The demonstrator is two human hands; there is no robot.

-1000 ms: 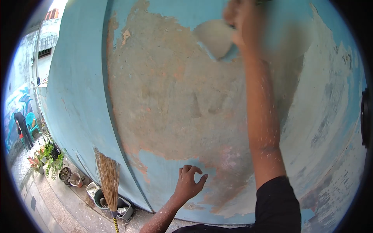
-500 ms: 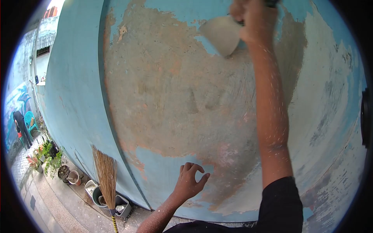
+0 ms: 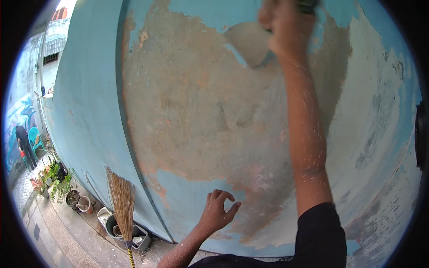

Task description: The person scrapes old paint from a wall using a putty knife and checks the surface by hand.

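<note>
Raised high, my right hand grips a wide scraper by its dark green handle. The scraper's blade lies against the wall at the edge of a blue paint patch, and the hand is blurred by motion. Around it spreads bare grey-brown plaster, bordered by peeling light-blue paint. Lower down, my left hand is held in front of the wall with nothing in it, fingers curled and thumb apart. Pale flecks dot both forearms.
A straw broom stands bristles-up at the lower left. Behind it are a bucket and a grey bin. Potted plants line the wall's foot. Farther off, a person bends beside a turquoise chair.
My right hand and the scraper have shifted slightly left and the blade has moved a little along the paint edge. My left hand stays in nearly the same place.
</note>
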